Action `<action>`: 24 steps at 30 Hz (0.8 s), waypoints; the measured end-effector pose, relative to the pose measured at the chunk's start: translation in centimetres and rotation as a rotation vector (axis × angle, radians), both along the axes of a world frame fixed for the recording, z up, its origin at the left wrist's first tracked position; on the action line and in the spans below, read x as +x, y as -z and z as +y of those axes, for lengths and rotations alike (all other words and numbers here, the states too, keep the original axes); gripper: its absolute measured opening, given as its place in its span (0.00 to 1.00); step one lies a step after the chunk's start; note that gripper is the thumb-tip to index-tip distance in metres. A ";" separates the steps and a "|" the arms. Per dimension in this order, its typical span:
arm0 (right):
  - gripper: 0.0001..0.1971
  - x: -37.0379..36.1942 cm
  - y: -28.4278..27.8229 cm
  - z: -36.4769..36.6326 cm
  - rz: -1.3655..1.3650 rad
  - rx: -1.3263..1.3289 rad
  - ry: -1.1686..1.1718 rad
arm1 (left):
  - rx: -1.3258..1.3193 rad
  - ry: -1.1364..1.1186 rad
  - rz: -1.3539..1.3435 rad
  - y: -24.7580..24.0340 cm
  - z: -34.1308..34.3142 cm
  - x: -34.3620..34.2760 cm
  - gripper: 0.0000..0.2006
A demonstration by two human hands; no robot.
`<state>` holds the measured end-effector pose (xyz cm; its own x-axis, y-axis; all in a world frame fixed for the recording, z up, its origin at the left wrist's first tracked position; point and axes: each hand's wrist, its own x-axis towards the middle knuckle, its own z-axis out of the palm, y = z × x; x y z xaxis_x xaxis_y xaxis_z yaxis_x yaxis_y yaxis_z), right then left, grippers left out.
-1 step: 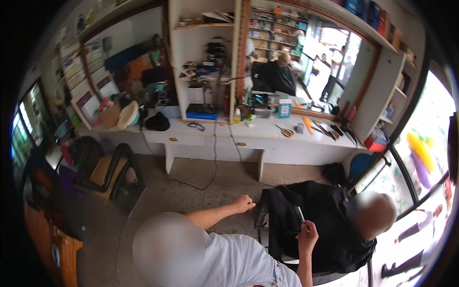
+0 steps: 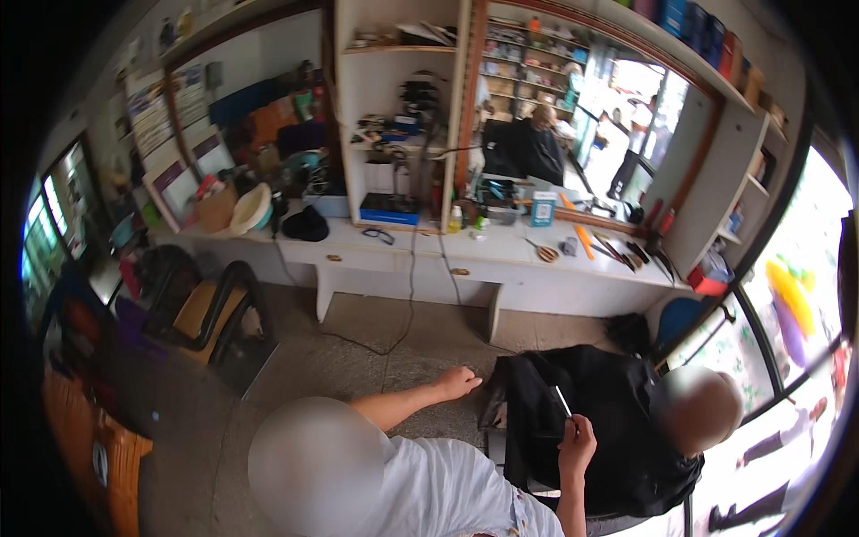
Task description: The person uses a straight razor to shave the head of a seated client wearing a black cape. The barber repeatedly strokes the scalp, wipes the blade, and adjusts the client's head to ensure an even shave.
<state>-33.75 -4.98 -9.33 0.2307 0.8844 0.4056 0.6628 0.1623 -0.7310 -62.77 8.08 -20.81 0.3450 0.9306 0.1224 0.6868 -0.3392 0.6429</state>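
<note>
My left hand (image 2: 457,382) is held out over the floor at the middle, fingers curled, and nothing shows in it. It is close to the left edge of a black cape (image 2: 591,403). Pinched upright in my right hand (image 2: 578,443) is a slim pale razor-like tool (image 2: 562,401); its exact kind is unclear. This hand is in front of the cape, and whether it touches the cloth cannot be told. A seated person (image 2: 711,407) wears the cape, head at the right. My white shirt (image 2: 447,483) fills the lower middle, beside a blurred patch.
Across the room runs a white counter (image 2: 420,248) with scissors (image 2: 545,253), an orange comb (image 2: 584,242) and other tools below a large mirror (image 2: 667,170). A black-armed chair (image 2: 215,313) stands at the left. A cord (image 2: 412,295) hangs to the floor. People pass outside at the right.
The room has shifted slightly right and down in view. Both hands stay nearly in place, with the right still gripping the slim tool, which leans slightly more left.
</note>
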 end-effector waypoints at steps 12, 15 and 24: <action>0.07 -5.6 6.0 0.5 0.235 -0.518 -0.217 | -0.077 -0.179 -0.239 1.2 -8.7 -14.7 0.27; 0.05 -9.8 6.8 0.6 0.549 -0.505 -0.301 | -0.052 -0.219 -0.200 1.9 -10.2 -19.1 0.13; 0.08 -20.0 0.3 -0.3 1.124 -0.220 -0.254 | -0.088 -0.199 -0.229 -0.2 -9.5 -25.9 0.16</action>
